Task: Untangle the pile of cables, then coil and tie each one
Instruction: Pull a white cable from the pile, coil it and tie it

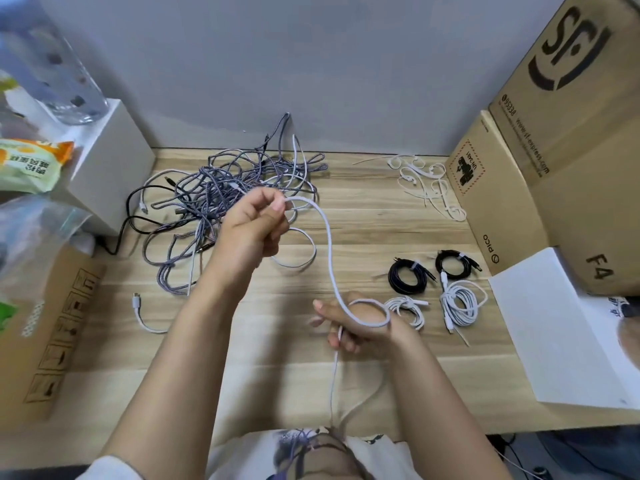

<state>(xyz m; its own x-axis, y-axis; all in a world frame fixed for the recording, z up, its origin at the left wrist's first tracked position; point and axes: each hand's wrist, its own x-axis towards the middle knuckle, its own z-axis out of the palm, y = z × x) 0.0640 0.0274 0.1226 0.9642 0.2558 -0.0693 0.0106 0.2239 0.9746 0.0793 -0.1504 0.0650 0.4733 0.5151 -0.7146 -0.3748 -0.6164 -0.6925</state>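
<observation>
A tangled pile of grey braided, white and black cables [221,188] lies at the back left of the wooden table [363,233]. My left hand [256,223] is raised above the pile's right edge and pinches a white cable [329,251] between thumb and fingers. That cable curves down to my right hand [356,323], where it loops once around the hand; its tail hangs toward my lap. The right hand's fingers are loosely curled over the cable. Two black coils [408,275] and two white coils [460,303], each tied, lie at the right.
White cable ties [426,181] lie scattered at the back right. Cardboard boxes [540,161] stand along the right, with a white box [554,327] in front of them. Another cardboard box [45,327], a white box [104,168] and bags crowd the left. A loose white cable end [142,313] lies front left.
</observation>
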